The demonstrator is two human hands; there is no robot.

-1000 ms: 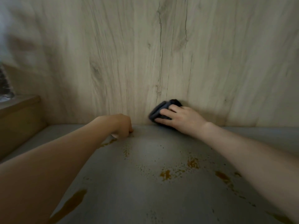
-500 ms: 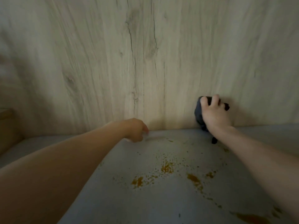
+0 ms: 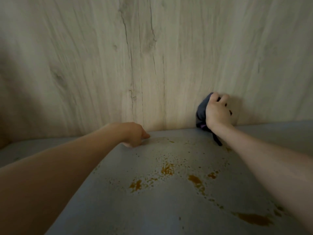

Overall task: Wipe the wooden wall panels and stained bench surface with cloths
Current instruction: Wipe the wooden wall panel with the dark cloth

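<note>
A pale wooden wall panel (image 3: 152,56) rises behind a grey bench surface (image 3: 152,209) marked with orange-brown stains (image 3: 166,169). My right hand (image 3: 217,112) grips a dark blue cloth (image 3: 201,111) and presses it against the foot of the panel, just above the bench; a strand of the cloth hangs down onto the bench. My left hand (image 3: 135,134) rests on the bench near the wall with its fingers curled under. It holds nothing that I can see.
More stains (image 3: 254,218) run along the bench toward the front right under my right forearm. A darker shadowed corner (image 3: 6,116) closes off the far left where the bench meets a side wall.
My right hand has slid the cloth to the right along the base of the panel and turned more upright. The view has shifted right; my left hand stays on the bench.
</note>
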